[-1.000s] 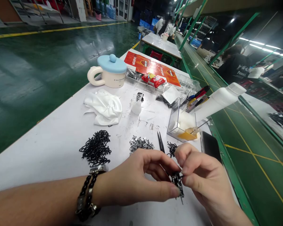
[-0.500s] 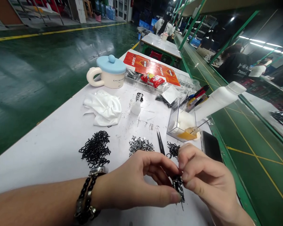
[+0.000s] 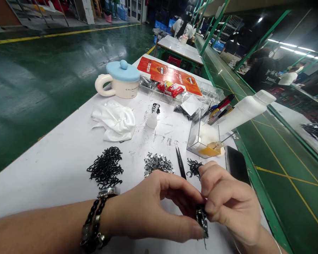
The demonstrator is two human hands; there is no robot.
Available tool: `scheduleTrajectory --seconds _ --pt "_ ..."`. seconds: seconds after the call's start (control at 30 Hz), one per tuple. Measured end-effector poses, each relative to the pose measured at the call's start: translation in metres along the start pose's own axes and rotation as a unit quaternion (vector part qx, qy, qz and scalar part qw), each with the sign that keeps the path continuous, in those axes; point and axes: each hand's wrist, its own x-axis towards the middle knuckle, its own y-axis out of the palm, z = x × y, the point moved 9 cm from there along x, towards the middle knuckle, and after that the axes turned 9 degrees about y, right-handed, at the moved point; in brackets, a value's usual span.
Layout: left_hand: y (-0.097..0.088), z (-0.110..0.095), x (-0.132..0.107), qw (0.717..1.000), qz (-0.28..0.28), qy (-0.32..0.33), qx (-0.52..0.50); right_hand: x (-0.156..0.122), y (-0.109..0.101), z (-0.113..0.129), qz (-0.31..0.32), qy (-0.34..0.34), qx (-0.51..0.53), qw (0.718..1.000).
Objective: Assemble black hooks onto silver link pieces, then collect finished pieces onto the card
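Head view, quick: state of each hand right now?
Left hand: closed, holding a small dark part.
Right hand: closed in a pinch at that part; whether it grips anything cannot be told.

In the upper centre of the frame, the cream mug [image 3: 127, 90] reads "CHIIKAW", the word running on around its side, with smaller print below. Right of it, the orange-red sheet [image 3: 169, 75] reads "CUSTOM" twice, sideways. Lettering on the red packet [image 3: 171, 89] and, upper right, a dark shirt [image 3: 263, 76] is illegible.
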Motion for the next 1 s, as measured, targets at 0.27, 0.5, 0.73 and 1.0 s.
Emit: scheduleTrajectory --seconds 0.27,0.5,0.73,1.0 --pt "-0.002 0.002 -0.002 1.000 -0.009 0.003 0.004 0.000 0.003 -0.010 0.013 0.033 0.070 0.997" --pt "-0.001 -0.003 -0.002 0.999 -0.005 0.019 0.025 0.001 0.008 -0.021 0.042 0.084 0.151 0.984" --pt "0.004 0.006 -0.003 0.998 0.022 -0.032 0.049 -0.002 0.021 -0.015 0.167 0.103 0.014 0.981" --pt "0.009 0.012 -0.007 0.996 0.042 -0.050 0.053 -0.004 0.026 -0.016 0.190 0.137 0.027 0.972"
